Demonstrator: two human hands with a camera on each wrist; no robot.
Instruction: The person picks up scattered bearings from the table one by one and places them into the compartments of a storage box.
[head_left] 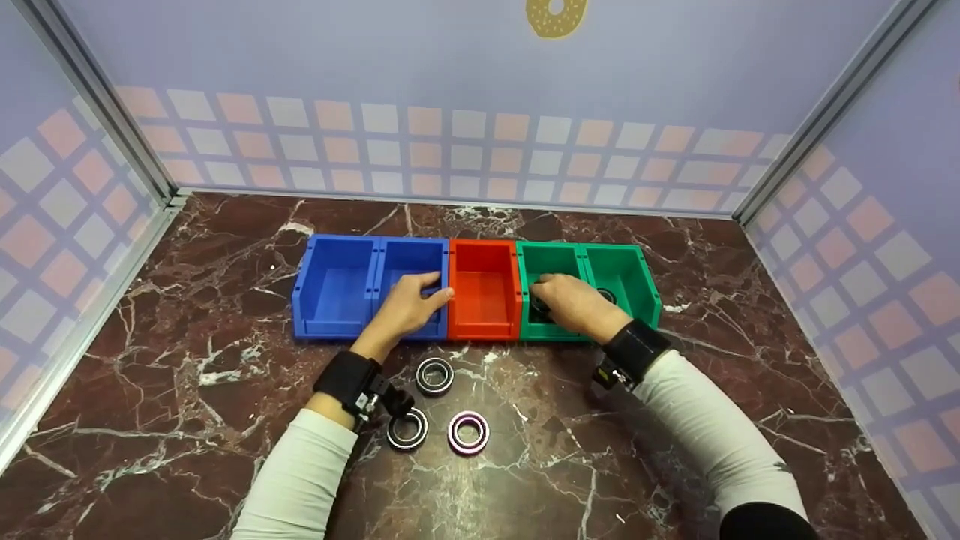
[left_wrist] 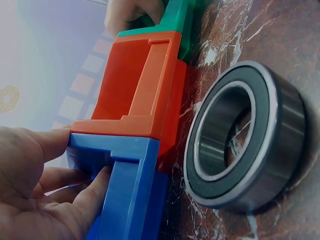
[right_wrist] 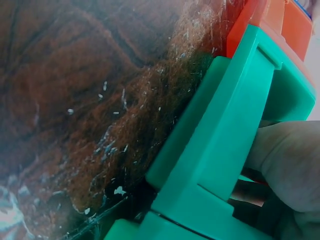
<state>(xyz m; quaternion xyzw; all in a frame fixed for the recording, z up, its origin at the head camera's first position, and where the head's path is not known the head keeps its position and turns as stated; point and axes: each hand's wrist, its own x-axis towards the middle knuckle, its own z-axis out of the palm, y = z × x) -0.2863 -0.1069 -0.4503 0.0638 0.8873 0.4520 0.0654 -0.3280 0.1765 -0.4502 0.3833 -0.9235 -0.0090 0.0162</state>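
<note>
My left hand [head_left: 409, 304] reaches over the right-hand blue bin [head_left: 412, 259]. Its thumb touches the rim beside the red bin [head_left: 482, 296], while the other fingers lie loosely inside the blue bin, no object visible among them. Fingers of my right hand [head_left: 574, 300] are bent down into the left-hand green bin [head_left: 551, 256], at a dark ring bearing [head_left: 541, 306] that the hand partly covers; they seem to grip it. In the right wrist view, the bin's front wall [right_wrist: 235, 130] hides the fingertips. A ring bearing [left_wrist: 280, 150] lies on the tabletop near my left wrist.
On the marbled table [head_left: 225, 420] lie a dark-sealed bearing [head_left: 435, 376], another one [head_left: 395, 439] by the left wrist strap, and a purple-sealed bearing [head_left: 468, 433]. The outer green bin [head_left: 619, 262] holds a dark ring [head_left: 606, 295]. A second blue bin [head_left: 337, 285] ends the row.
</note>
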